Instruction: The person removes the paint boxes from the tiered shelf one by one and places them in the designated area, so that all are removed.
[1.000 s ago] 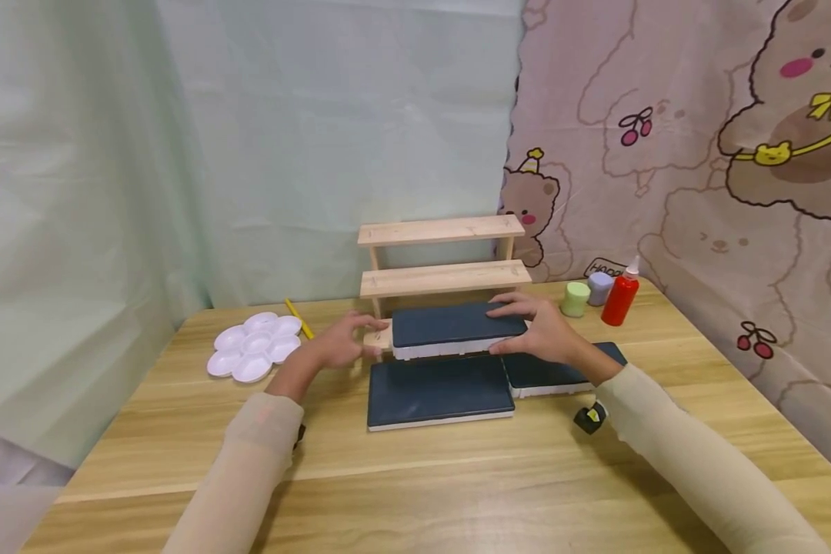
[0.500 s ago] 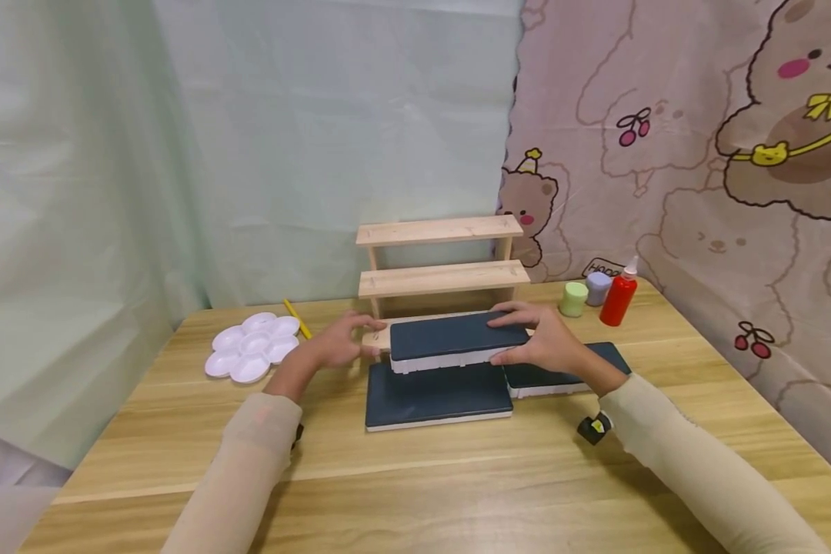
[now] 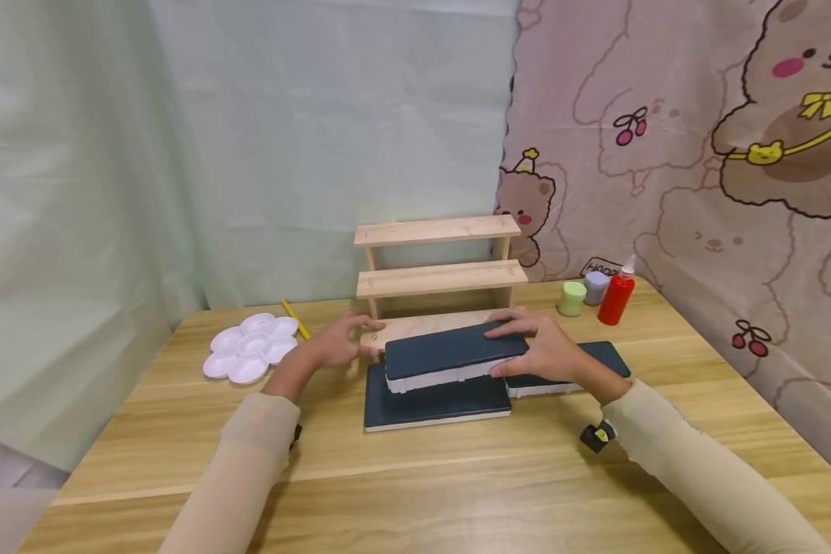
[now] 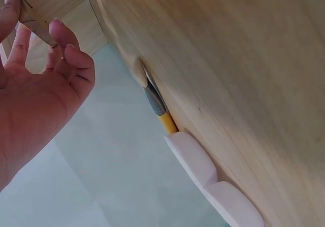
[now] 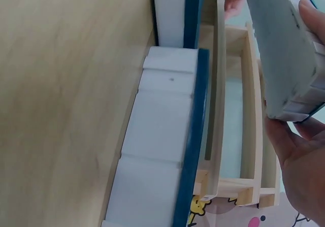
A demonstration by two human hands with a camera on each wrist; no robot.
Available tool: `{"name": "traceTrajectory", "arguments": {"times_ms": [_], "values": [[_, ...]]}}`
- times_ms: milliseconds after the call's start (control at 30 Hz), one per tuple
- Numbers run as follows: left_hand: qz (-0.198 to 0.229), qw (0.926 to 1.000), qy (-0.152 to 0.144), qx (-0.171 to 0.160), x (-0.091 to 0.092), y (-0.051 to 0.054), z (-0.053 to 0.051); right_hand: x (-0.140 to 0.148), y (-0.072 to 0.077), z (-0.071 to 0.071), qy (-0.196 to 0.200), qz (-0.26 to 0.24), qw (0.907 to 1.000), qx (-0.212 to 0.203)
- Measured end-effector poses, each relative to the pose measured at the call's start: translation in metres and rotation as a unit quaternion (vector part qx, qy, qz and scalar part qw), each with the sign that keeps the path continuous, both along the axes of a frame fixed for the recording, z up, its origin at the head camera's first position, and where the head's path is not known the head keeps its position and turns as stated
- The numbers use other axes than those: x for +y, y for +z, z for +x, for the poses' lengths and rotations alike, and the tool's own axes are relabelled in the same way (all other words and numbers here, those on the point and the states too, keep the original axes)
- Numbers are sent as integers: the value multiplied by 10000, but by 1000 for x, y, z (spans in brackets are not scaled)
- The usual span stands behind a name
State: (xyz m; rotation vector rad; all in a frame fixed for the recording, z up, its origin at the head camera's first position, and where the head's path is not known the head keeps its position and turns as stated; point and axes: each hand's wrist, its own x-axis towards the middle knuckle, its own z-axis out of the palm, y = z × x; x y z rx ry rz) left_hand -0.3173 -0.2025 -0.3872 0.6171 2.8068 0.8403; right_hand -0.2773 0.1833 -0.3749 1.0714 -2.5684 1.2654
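Observation:
My right hand point(image 3: 543, 345) grips the right end of a long box point(image 3: 450, 354) with a dark navy top and white ribbed sides. It is held tilted in front of the lowest step of a three-step wooden stand point(image 3: 443, 278); its flat pale underside shows in the right wrist view. At the stand's left end, my left hand point(image 3: 335, 340) pinches the lowest step, its fingers around the plank end point(image 4: 38, 26) in the left wrist view. Below the held box lies a wider navy-topped box point(image 3: 436, 408), partly covered. A third navy-topped box point(image 3: 605, 358) lies to the right, partly behind my right hand.
A white flower-shaped palette point(image 3: 251, 348) lies left on the wooden table point(image 3: 415, 492), beside a yellow-handled brush point(image 3: 295, 319). A green jar point(image 3: 571, 298), a lilac jar point(image 3: 595, 287) and a red bottle point(image 3: 617, 296) stand at the right back. Curtains close off the rear and right.
My right hand has brought the box down and toward me, away from the lowest step, and its left end now dips lower. My left hand has stayed at the stand.

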Motion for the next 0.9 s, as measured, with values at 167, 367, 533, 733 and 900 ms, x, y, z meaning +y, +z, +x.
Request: {"name": "traceTrajectory", "arguments": {"times_ms": [167, 367, 533, 733, 900], "values": [[-44, 10000, 15, 22, 1, 0, 0, -1, 1, 5, 115, -152, 9998, -47], [-3, 10000, 69, -24, 1, 2, 1, -2, 0, 12, 303, -231, 9993, 36], [37, 10000, 29, -55, 0, 3, 0, -4, -2, 14, 353, -263, 9990, 23], [117, 9999, 10, -50, -1, 3, 0, -4, -1, 19, 416, -233, 9989, -52], [133, 9999, -11, -68, -1, 2, -1, -5, -2, 24, 441, -189, 9988, -82]]}}
